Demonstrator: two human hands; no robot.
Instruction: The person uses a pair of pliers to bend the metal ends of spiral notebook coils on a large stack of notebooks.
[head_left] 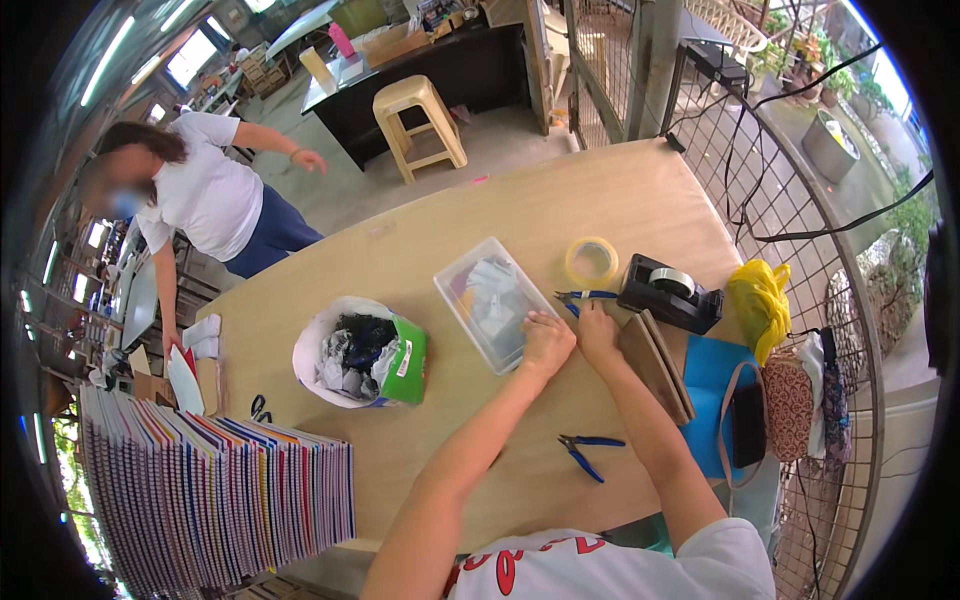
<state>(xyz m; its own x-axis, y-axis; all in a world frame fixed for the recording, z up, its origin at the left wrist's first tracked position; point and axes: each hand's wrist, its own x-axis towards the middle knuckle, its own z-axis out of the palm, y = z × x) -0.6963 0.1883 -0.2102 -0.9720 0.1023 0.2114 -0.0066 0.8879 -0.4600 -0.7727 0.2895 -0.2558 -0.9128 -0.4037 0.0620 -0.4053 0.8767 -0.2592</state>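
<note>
A clear rectangular plastic box with small grey and whitish pieces inside lies in the middle of the table. Over its right rim curl the fingers of my left hand, closed on that edge. Just to the right, my right hand is closed at blue-handled pliers, with its fingertips at the handles and partly hidden. A second pair of blue-handled pliers lies spread on the table between my forearms. Left of the box stands a white and green bag with its top rolled down, filled with black and grey pieces.
Tape roll, tape dispenser, wooden block, yellow plastic bag and blue folder crowd the right side. Stacked spiral notebooks fill the near left, scissors beside them. Another person reaches toward the table's left end.
</note>
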